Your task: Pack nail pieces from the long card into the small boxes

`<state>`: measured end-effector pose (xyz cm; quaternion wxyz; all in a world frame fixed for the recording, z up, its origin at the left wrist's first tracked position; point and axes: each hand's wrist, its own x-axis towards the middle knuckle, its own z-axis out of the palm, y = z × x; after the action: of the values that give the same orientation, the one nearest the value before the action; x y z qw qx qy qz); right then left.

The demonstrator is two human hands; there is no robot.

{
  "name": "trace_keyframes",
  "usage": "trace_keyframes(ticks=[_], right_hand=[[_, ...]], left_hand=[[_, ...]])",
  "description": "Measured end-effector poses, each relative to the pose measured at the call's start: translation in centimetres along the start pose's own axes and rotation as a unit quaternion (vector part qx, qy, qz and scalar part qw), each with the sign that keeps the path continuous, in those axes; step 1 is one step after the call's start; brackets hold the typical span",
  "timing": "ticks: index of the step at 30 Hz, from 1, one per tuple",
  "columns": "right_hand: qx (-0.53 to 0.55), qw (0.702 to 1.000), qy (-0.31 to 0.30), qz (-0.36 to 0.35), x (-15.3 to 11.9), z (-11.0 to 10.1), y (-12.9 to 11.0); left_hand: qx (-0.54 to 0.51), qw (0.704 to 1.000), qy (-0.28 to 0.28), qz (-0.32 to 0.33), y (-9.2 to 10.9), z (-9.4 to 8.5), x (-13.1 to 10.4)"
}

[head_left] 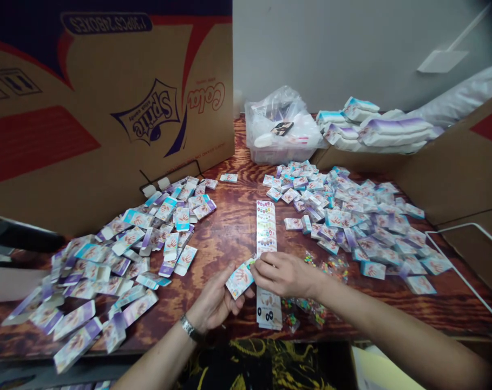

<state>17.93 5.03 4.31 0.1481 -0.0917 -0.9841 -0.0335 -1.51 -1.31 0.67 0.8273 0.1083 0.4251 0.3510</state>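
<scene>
My left hand (219,300), with a metal watch on the wrist, holds a small printed box (240,279) tilted, its hand-print picture facing up. At the box's upper right end, my right hand (278,273) has its fingers pinched together. A speck of green and yellow shows at that end; what the right fingers grip is hidden. Beneath the right hand lies a stack of printed paper strips (266,222), partly covered by it. Small clear bags of colourful candies (310,309) lie to the right of the strips, partly behind my right forearm.
A heap of small boxes (138,219), several with open flaps, spreads across the left. Another pile of boxes (363,211) covers the right. Behind stand a large carton (148,70), a clear plastic tub (270,156) and bundled flat packs (392,130). A white wire frame (457,281) edges the right.
</scene>
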Motion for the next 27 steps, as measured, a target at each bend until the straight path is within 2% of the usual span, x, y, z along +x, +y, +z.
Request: trace_keyframes(ticks=[3,8,11,13,15,17,19,21,23,25,27], right_hand=[[0.008,1.0,0.002,0.01,-0.2,0.5,-0.3],[0.043,0.985,0.071,0.148,-0.1,1.5,-1.2],[0.041,0.984,0.076,0.154,-0.2,1.8,-1.6],[0.022,0.988,0.054,0.146,-0.4,1.9,-1.8],[-0.004,0.99,0.016,0.138,-0.6,1.9,-1.9],[-0.016,0.991,-0.011,0.13,-0.7,2.0,-2.1],[-0.004,0.991,-0.025,0.129,-0.6,2.0,-2.4],[0.036,0.988,-0.025,0.148,-0.3,2.1,-2.6],[0.112,0.976,-0.001,0.187,0.1,2.0,-2.9],[0.219,0.948,0.03,0.228,0.4,1.8,-3.1],[0.316,0.905,0.054,0.28,0.6,1.7,-3.3]], left_hand=[[0.021,1.0,0.014,0.012,0.0,0.2,0.0],[0.053,0.997,0.034,0.04,-0.2,0.3,0.3],[0.124,0.984,0.078,0.1,-0.3,0.4,0.3],[0.254,0.943,0.102,0.187,-0.2,0.4,0.0],[0.407,0.868,0.104,0.265,0.0,0.3,-0.6],[0.529,0.788,0.084,0.303,0.1,0.1,-1.1],[0.603,0.733,0.063,0.309,0.0,-0.2,-1.3],[0.64,0.702,0.056,0.307,-0.2,-0.5,-1.3],[0.653,0.687,0.065,0.311,-0.5,-0.8,-1.0],[0.663,0.669,0.084,0.326,-0.8,-0.9,-0.7],[0.675,0.645,0.101,0.343,-1.1,-0.9,-0.5]])
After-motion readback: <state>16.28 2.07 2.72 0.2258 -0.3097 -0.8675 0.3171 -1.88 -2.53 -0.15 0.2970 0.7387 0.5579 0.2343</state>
